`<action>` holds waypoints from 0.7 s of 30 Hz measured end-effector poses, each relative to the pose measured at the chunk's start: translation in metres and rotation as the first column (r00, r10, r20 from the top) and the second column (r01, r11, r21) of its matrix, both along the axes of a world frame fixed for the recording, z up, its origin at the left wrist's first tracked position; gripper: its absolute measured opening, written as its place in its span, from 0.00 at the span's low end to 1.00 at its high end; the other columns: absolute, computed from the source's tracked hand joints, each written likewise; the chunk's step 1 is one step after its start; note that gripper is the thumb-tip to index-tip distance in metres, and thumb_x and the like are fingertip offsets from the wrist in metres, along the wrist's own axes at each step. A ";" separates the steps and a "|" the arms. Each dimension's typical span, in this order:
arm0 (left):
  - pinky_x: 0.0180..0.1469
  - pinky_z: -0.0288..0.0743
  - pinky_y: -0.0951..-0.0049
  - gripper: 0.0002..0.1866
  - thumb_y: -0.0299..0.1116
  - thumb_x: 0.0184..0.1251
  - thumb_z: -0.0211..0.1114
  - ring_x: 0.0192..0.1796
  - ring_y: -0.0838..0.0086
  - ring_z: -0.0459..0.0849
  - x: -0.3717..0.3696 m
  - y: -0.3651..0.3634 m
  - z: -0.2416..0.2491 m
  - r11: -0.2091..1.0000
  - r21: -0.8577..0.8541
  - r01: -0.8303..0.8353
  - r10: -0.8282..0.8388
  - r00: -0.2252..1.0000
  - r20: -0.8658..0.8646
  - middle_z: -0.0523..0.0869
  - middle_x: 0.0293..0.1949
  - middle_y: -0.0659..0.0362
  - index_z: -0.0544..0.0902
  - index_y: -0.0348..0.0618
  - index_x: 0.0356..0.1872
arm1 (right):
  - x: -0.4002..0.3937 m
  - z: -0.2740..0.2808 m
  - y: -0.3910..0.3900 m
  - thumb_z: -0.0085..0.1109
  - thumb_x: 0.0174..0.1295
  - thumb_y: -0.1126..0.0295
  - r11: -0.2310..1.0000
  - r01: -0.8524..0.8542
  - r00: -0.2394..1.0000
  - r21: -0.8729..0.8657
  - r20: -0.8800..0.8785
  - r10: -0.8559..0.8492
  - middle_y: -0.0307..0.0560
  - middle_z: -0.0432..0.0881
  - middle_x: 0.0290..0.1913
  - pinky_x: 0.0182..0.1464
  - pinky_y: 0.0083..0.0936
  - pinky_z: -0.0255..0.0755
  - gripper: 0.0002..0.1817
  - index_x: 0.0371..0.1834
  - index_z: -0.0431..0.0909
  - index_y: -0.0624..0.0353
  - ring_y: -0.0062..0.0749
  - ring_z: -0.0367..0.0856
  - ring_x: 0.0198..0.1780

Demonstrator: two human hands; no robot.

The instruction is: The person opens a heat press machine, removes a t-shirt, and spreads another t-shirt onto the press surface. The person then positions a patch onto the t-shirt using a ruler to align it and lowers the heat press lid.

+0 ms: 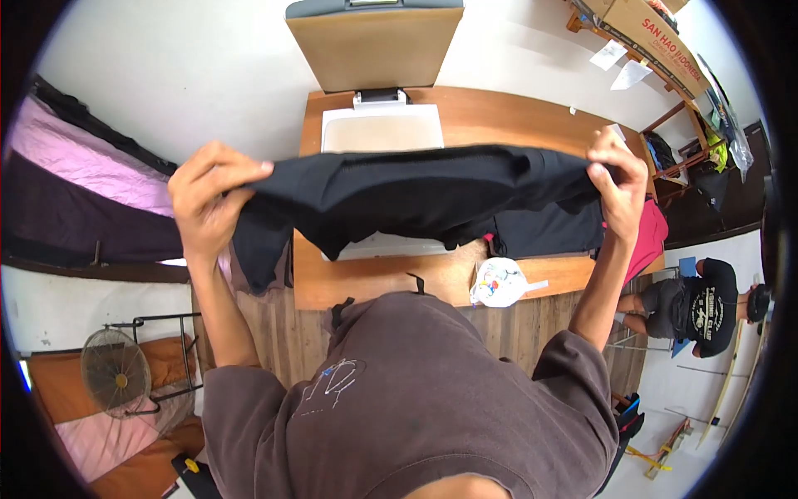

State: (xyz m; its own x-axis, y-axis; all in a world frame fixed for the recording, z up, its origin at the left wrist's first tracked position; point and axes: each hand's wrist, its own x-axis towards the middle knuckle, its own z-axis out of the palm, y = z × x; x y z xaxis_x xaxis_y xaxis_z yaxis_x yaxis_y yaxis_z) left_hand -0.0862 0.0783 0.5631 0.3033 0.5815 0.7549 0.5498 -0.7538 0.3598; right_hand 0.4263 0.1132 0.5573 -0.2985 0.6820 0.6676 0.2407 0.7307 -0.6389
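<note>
A black garment [432,187] hangs stretched sideways between my two hands, above the table in front of my chest. My left hand [209,195] pinches its left end between thumb and fingers, and a loose flap drops below that hand. At the opposite end, my right hand [617,185] grips the cloth with fingers curled. Folds hide what kind of garment it is. Behind it stands a heat press [381,129] with its upper plate [374,50] raised; the cloth covers part of the lower plate.
The wooden table [499,116] bears folded dark cloth [544,231] and a white container [500,283] with colourful bits. Pink cloth [648,237] lies at its right end. A fan [116,374] stands lower left, fabrics [100,166] lie left, and another person [706,308] is at right.
</note>
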 end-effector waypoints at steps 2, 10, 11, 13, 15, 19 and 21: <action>0.34 0.77 0.72 0.16 0.14 0.43 0.74 0.33 0.70 0.86 0.000 -0.017 -0.010 0.997 0.027 0.079 -0.080 0.995 0.055 0.88 0.32 0.57 0.93 0.39 0.37 | 0.006 -0.008 -0.015 0.79 0.59 0.73 0.993 -0.112 0.994 -0.040 -0.022 0.111 0.38 0.74 0.34 0.43 0.32 0.62 0.11 0.44 0.91 0.60 0.30 0.68 0.38; 0.38 0.84 0.71 0.15 0.17 0.36 0.77 0.38 0.66 0.91 0.009 -0.080 -0.050 0.939 -0.330 0.101 -0.055 0.988 0.147 0.91 0.36 0.56 0.93 0.40 0.31 | 0.014 -0.056 -0.061 0.86 0.51 0.67 0.959 -0.147 0.983 -0.242 -0.144 0.114 0.34 0.70 0.32 0.41 0.33 0.56 0.11 0.36 0.93 0.55 0.31 0.64 0.37; 0.41 0.87 0.70 0.12 0.21 0.37 0.83 0.41 0.64 0.93 0.007 -0.086 -0.054 0.915 -0.387 0.112 -0.052 0.985 0.162 0.92 0.42 0.53 0.92 0.37 0.28 | 0.013 -0.059 -0.063 0.86 0.51 0.67 0.958 -0.148 0.980 -0.245 -0.169 0.108 0.34 0.70 0.31 0.41 0.33 0.56 0.11 0.36 0.93 0.54 0.30 0.63 0.37; 0.42 0.88 0.68 0.14 0.26 0.43 0.86 0.43 0.62 0.93 0.016 -0.086 -0.058 0.693 -0.474 0.543 -0.298 0.815 0.497 0.91 0.44 0.50 0.92 0.36 0.32 | 0.015 -0.067 -0.066 0.84 0.54 0.66 0.951 -0.176 0.964 -0.253 -0.242 0.114 0.34 0.68 0.31 0.40 0.35 0.55 0.10 0.34 0.91 0.55 0.30 0.62 0.36; 0.42 0.88 0.67 0.19 0.34 0.51 0.87 0.42 0.64 0.93 0.042 -0.080 -0.064 0.402 -0.532 0.745 -0.337 0.661 0.671 0.91 0.45 0.49 0.90 0.35 0.39 | 0.004 -0.077 -0.063 0.83 0.55 0.65 0.937 -0.233 0.907 -0.259 -0.405 0.114 0.34 0.67 0.31 0.39 0.35 0.56 0.11 0.33 0.88 0.56 0.31 0.62 0.36; 0.34 0.81 0.71 0.26 0.48 0.68 0.80 0.36 0.75 0.88 0.156 -0.065 -0.107 -0.089 -0.773 0.628 -0.287 0.727 0.623 0.89 0.37 0.50 0.86 0.31 0.47 | -0.027 -0.091 -0.045 0.80 0.60 0.70 0.938 -0.196 0.934 -0.287 -0.345 0.089 0.38 0.72 0.32 0.42 0.36 0.64 0.09 0.36 0.87 0.60 0.32 0.68 0.36; 0.29 0.71 0.75 0.19 0.41 0.75 0.75 0.26 0.85 0.76 0.171 -0.064 -0.126 -0.102 -0.841 0.532 -0.359 0.768 0.530 0.81 0.20 0.57 0.84 0.32 0.35 | -0.041 -0.094 -0.044 0.77 0.61 0.77 0.944 -0.039 0.980 -0.328 -0.195 -0.027 0.41 0.79 0.34 0.46 0.30 0.69 0.07 0.41 0.89 0.63 0.30 0.75 0.39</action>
